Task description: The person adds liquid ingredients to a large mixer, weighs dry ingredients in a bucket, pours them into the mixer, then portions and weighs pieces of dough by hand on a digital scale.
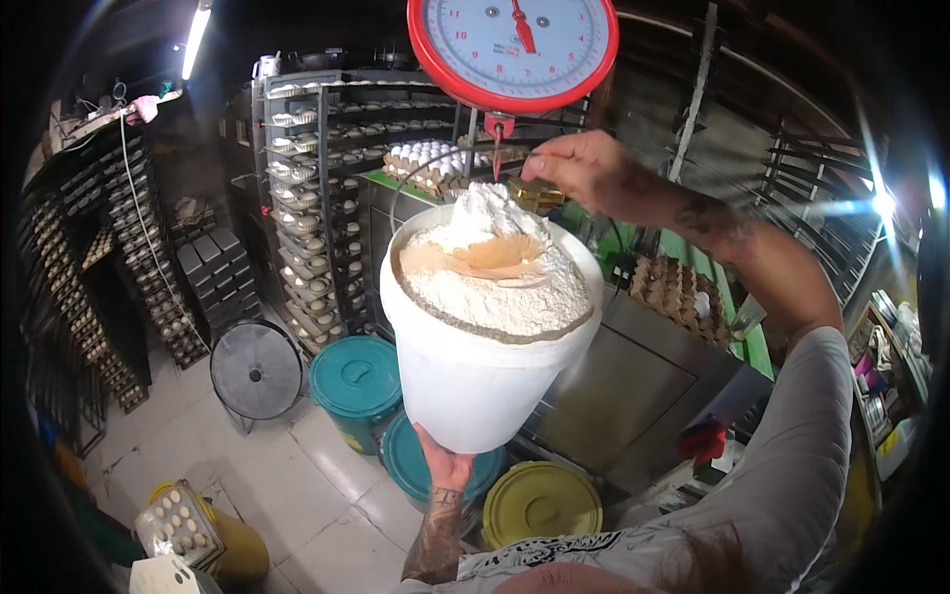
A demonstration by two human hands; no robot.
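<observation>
A white bucket (475, 381) filled with white flour (539, 297) is in the middle of the view, tilted slightly. A tan powder (500, 253) lies on top of the flour, below a white heap. My left hand (442, 461) is under the bucket, bearing its base with the palm; some fingers are hidden behind it. Above the rim, my right hand (579, 166) pinches the thin wire handle (421, 168), close to the hook (498, 148) of a red hanging dial scale (515, 49). Whether the handle sits on the hook, I cannot tell.
Racks (327, 198) of filled trays stand behind. White eggs (426, 158) in cartons and an egg tray (673, 297) rest on a green-edged counter. Lidded teal (356, 376) and yellow (542, 503) bins are below, near a round grey fan (255, 371). Dough pieces (178, 520) sit lower left.
</observation>
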